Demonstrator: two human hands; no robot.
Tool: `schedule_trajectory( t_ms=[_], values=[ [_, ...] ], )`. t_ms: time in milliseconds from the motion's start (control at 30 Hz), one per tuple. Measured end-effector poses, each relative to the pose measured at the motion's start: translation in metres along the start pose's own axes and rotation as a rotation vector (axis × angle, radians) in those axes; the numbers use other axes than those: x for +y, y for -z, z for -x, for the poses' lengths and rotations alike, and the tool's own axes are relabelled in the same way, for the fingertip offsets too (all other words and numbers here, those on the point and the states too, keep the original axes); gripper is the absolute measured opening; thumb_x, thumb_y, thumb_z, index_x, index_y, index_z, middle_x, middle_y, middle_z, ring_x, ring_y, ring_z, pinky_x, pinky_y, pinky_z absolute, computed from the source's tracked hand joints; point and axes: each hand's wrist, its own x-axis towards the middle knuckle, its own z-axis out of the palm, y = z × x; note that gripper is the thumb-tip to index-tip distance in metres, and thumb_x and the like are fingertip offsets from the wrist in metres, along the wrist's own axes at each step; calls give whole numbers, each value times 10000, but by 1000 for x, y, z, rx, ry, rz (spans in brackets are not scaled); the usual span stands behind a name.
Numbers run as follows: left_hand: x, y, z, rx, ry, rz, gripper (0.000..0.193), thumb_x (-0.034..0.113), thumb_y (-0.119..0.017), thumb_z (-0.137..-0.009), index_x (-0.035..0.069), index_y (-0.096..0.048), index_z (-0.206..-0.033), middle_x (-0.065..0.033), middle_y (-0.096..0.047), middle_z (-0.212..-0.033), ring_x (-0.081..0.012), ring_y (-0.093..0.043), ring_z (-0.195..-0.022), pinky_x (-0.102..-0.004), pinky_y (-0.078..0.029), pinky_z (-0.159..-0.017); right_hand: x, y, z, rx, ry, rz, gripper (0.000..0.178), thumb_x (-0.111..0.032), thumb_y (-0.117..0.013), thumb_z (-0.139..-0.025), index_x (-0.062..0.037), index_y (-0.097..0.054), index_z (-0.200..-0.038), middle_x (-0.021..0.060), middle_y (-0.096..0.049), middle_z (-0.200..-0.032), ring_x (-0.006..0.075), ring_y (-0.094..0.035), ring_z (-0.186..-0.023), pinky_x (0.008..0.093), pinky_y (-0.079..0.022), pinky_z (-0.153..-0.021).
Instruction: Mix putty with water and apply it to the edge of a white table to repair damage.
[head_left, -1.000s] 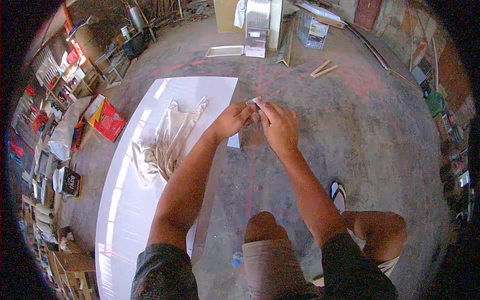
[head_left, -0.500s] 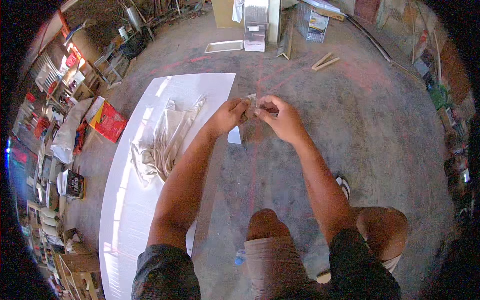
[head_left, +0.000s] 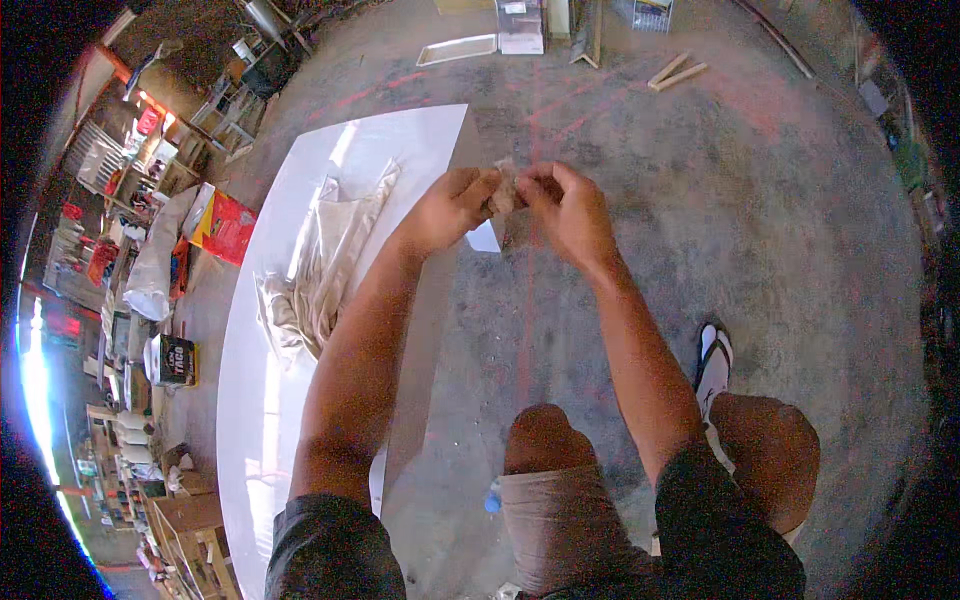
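Note:
My left hand (head_left: 452, 208) is closed, thumb and fingers pinching a small crumpled beige-grey scrap (head_left: 504, 188) that looks like cloth or paper. From the other side, my right hand (head_left: 572, 212) pinches the same scrap between thumb and fingertips. Its exact kind is too small and blurred to tell. Both hands are held up in front of me, just past the right edge of a long glossy white panel (head_left: 405, 145). On that panel, left of my left forearm, lies a rumpled beige cloth (head_left: 325, 270). A small pale blue-white piece (head_left: 486, 238) shows just below my hands.
Wooden strips (head_left: 678, 72) and a shallow white frame (head_left: 457, 48) lie on the concrete floor (head_left: 760, 210). Along the left stand a red-and-yellow bag (head_left: 228, 228), a black-and-white tub (head_left: 172, 360) and cluttered shelves. A blue-capped bottle (head_left: 492, 502) is beside my knee.
The view has tilted down and shifted, so the far items sit higher in the picture. My hands remain together at the scrap, which now shows more plainly between them.

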Motion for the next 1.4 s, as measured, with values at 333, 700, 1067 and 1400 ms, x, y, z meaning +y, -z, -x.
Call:
schedule_trajectory(
  t_ms=[333,700,1067,1400],
  values=[
    [-30,58,-13,821,-208,-149,98,108,-601,-977,33,-614,-1039,-186,-675,-888,-409,-656,-859,-547,-494,-732,119,-119,-30,25,-156,-319,384,-370,-688,-1035,-5,-752,-1138,108,-782,-1053,210,-730,-1020,392,-560,-891],
    [-3,52,-6,851,51,321,428,451,-519,-1092,158,-563,-782,-11,-511,-677,-162,-481,-576,-351,-398,-530,90,-168,-48,248,-368,-161,323,-349,-705,-995,-63,-787,-1119,175,-764,-1059,340,-711,-1006,460,-542,-889],
    [-15,56,-8,827,-49,289,417,461,-541,-1081,129,-553,-829,4,-483,-665,-138,-434,-560,-317,-341,-532,86,-168,-14,361,-76,-74,252,-162,-655,-1003,-159,-775,-1225,157,-712,-1142,359,-651,-1078,493,-470,-1008],
    [-10,51,-6,878,-2,290,416,436,-534,-1083,130,-552,-802,1,-491,-648,-134,-427,-544,-312,-331,-511,91,-162,-16,235,-145,-217,364,-91,-645,-963,-177,-720,-1308,167,-670,-1230,344,-646,-1098,470,-496,-1026]
  ],
)
